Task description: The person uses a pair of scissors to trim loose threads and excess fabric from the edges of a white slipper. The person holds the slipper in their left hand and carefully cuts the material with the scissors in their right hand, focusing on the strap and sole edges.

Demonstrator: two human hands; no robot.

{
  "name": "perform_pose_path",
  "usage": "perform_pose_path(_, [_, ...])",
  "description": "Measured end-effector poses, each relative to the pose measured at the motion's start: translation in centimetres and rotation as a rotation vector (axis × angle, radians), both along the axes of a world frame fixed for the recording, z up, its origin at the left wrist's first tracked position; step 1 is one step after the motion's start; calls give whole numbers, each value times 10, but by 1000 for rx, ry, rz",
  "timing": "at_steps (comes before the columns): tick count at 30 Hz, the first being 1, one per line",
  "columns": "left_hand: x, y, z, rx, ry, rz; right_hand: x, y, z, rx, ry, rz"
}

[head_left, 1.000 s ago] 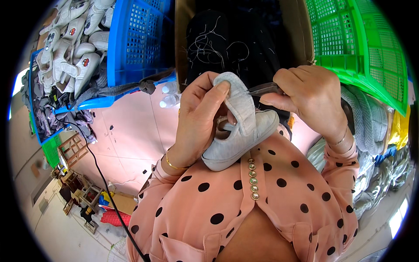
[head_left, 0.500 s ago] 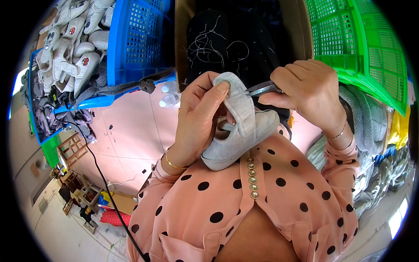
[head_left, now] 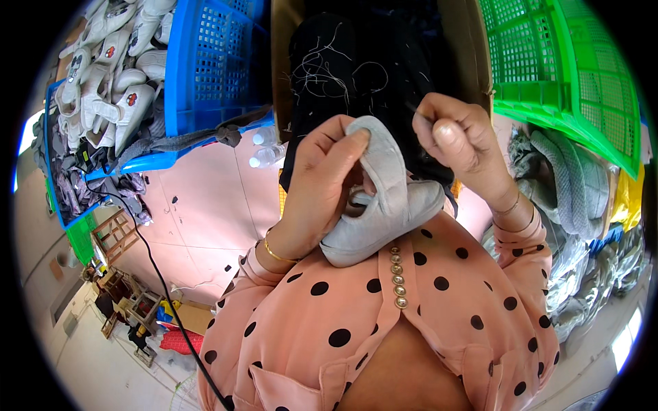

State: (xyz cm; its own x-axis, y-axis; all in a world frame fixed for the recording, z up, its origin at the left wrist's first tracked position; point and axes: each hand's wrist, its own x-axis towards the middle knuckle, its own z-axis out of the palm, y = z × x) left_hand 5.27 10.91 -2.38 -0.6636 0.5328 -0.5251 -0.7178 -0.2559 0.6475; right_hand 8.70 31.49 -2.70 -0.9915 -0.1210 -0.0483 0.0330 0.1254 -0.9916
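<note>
In my remote view, grey shoe [head_left: 381, 234] off centre toward three o'clock, left hand [head_left: 319, 175] clamped on its strap [head_left: 385, 156], right hand [head_left: 456, 140] at the shoe's two o'clock, curled, grip too blurred to tell

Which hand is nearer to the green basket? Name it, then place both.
Right. The right hand is just left of the green basket, apart from it; the left hand is farther left, gripping the strap of the pale grey shoe.

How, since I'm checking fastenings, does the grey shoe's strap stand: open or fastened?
Open: the left hand holds the strap, its end raised off the shoe.
</note>
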Motion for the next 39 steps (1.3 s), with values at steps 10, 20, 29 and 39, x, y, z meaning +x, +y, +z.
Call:
perform_pose_path(10, [-3, 1, 7, -43, 38, 63, 6, 6, 8, 874, 527, -13])
perform_pose_path(20, [-3, -1, 9, -24, 64, 55, 2, 7, 18, 995, 594, 54])
perform_pose_path(29, [-4, -2, 8, -20, 70, 72, 3, 1, 24, 1120, 622, 69])
perform_pose_path(39, [-4, -2, 7, -61, 86, 81, 3, 1, 0, 320, 178, -89])
